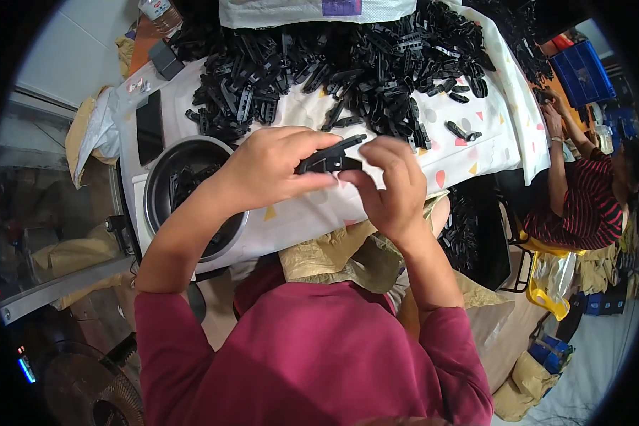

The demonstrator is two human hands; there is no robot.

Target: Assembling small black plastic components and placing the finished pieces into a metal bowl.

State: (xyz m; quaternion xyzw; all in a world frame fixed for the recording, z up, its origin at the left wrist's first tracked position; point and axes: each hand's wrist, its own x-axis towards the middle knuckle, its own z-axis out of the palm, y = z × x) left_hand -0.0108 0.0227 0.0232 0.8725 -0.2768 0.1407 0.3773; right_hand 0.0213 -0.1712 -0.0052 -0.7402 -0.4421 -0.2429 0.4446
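In front of my chest, above the near edge of the table, I hold a black plastic clip [325, 162] with two long arms that spread apart. My left hand [268, 160] grips its left end between thumb and fingers. At its right end, my right hand [394, 181] has the thumb against the lower arm and the fingers curled close by. Those right fingers are slightly blurred. Beyond my hands, a large heap of similar black clips [245, 99] covers the far part of the table.
A metal bowl [149, 192] with black parts stands left, near a dark phone-like slab [149, 128]. One loose clip [463, 131] lies right on the patterned tablecloth [468, 160]. A white sack [284, 14] sits at the back. A black crate [493, 245] holds more parts; another person [582, 192] works at right.
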